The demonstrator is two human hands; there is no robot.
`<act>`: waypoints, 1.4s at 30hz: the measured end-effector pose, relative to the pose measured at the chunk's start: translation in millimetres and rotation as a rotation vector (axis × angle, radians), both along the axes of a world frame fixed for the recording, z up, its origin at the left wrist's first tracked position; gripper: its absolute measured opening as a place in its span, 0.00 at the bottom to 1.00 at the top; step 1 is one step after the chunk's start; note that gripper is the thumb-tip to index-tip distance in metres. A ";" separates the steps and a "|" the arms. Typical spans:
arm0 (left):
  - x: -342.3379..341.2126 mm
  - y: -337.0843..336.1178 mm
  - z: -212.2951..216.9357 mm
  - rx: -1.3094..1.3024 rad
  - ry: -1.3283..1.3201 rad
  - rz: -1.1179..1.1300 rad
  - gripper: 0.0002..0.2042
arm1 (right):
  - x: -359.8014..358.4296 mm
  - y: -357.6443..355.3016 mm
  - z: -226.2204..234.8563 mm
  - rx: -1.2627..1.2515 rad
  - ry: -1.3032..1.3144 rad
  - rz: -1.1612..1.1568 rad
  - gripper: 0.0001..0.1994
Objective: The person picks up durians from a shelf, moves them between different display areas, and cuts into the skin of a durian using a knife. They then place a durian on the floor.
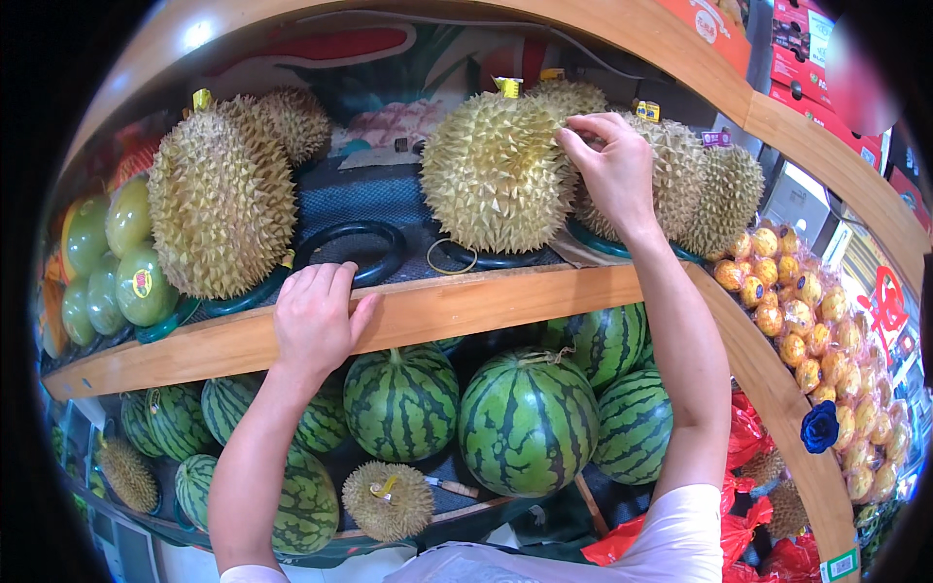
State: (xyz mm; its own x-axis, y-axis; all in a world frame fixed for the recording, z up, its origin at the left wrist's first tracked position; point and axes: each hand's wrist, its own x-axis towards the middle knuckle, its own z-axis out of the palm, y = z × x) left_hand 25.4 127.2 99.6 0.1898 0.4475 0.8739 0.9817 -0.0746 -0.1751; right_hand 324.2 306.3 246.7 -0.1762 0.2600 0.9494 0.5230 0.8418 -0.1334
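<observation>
Durian (pixel 496 180): behind wooden rail (pixel 486 299); yellow stem tag (pixel 506 87), print illegible.
Right hand (pixel 614 163): beyond rail, nearly pinched at durian's spines; hold cannot be told.
Left hand (pixel 316 319): half-open, resting on rail.

Durians (pixel 498 185) above, watermelons (pixel 530 428) below

Durians line the upper shelf (pixel 355 206) behind the ledge (pixel 486 300); a ring (pixel 394 253) lies between the left and middle ones. Left of them, near the view's bent rim, sit what may be mangoes (pixel 146 285); right, fruit in bags (pixel 846 355). Under the ledge, another durian (pixel 413 507) lies before the watermelons.
</observation>
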 end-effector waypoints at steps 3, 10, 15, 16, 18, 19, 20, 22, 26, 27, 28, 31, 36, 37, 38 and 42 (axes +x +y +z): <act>1.6 -0.3 0.4 -0.019 -0.017 0.004 0.18 | -1.7 1.1 2.1 -0.045 0.052 0.043 0.11; -0.3 -1.9 1.8 -0.017 -0.013 -0.019 0.17 | -2.5 0.7 7.3 -0.014 0.019 0.022 0.09; -5.0 -2.5 -1.7 -0.010 -0.025 -0.019 0.17 | -6.8 2.7 6.4 -0.070 0.026 0.044 0.09; -2.9 -2.6 -0.1 -0.008 -0.021 -0.022 0.17 | -3.8 1.8 8.7 -0.055 0.006 0.016 0.09; 1.5 -3.1 2.4 -0.003 -0.015 -0.029 0.18 | 1.9 3.2 12.1 -0.050 -0.019 0.003 0.10; 0.7 -3.3 1.8 -0.003 -0.014 -0.028 0.18 | 0.6 3.5 11.6 -0.046 -0.017 -0.003 0.10; 0.0 -3.0 1.3 -0.002 -0.013 -0.027 0.18 | -0.6 3.4 10.7 -0.042 -0.014 -0.011 0.10; -0.8 -3.4 0.1 -0.008 -0.016 -0.022 0.18 | -2.8 0.4 8.2 -0.018 -0.001 -0.021 0.11; 0.3 -2.1 0.0 -0.018 -0.026 -0.018 0.18 | -7.3 -16.8 -9.7 0.153 -0.021 -0.075 0.13; 0.9 -1.4 0.6 -0.014 -0.027 -0.022 0.18 | -11.4 -26.0 -14.8 0.200 -0.011 -0.027 0.11; 1.9 -0.7 0.2 -0.011 -0.021 -0.023 0.18 | -11.8 -30.1 -22.6 0.276 -0.020 -0.023 0.10; 5.8 8.4 1.0 0.000 -0.008 -0.021 0.18 | -12.6 -44.4 -42.3 0.386 -0.054 -0.005 0.10; -20.9 0.4 -11.2 -0.003 0.008 0.046 0.19 | -52.6 -79.0 -93.8 0.458 -0.244 0.196 0.11; -18.7 -0.9 -11.3 -0.006 -0.012 0.038 0.20 | -52.3 -88.1 -104.0 0.438 -0.298 0.249 0.11; -18.8 4.4 -12.3 0.000 -0.010 0.014 0.19 | -50.2 -96.5 -113.3 0.422 -0.338 0.283 0.12; -23.5 -5.9 -19.8 0.172 -0.011 -0.090 0.18 | -54.9 -123.3 -143.1 0.405 -0.537 0.263 0.16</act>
State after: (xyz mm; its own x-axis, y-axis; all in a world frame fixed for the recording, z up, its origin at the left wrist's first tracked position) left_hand 1.9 121.3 79.8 0.2122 0.2733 0.9382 0.9744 -0.1320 -0.1820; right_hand 269.3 182.9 103.6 -0.6541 -0.2087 0.7271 0.2024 0.8778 0.4341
